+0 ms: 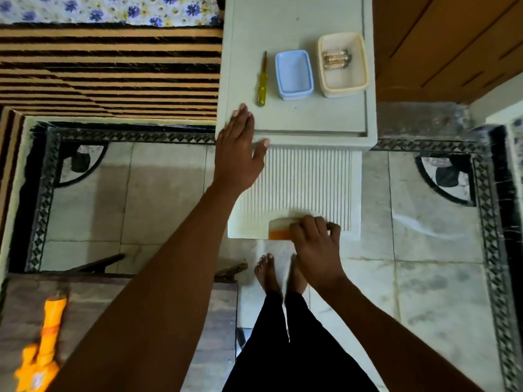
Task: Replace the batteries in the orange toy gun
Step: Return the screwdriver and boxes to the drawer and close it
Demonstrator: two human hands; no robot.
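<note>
Orange moulded plastic, the toy gun (39,346) lies on a wooden surface, well apart from both hands. Her left hand (239,148) rests flat and open on the white cabinet's (297,120) smooth corner, while the right hand (317,239) curls closed around a small orange-and-cream piece (278,229).

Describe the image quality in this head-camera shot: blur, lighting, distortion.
Head view: dim and soft overall; the orange toy gun at lower left is smeared; the white table is brightest, its screwdriver fairly sharp; wide-angle bending curves the floor border near the edges.
</note>
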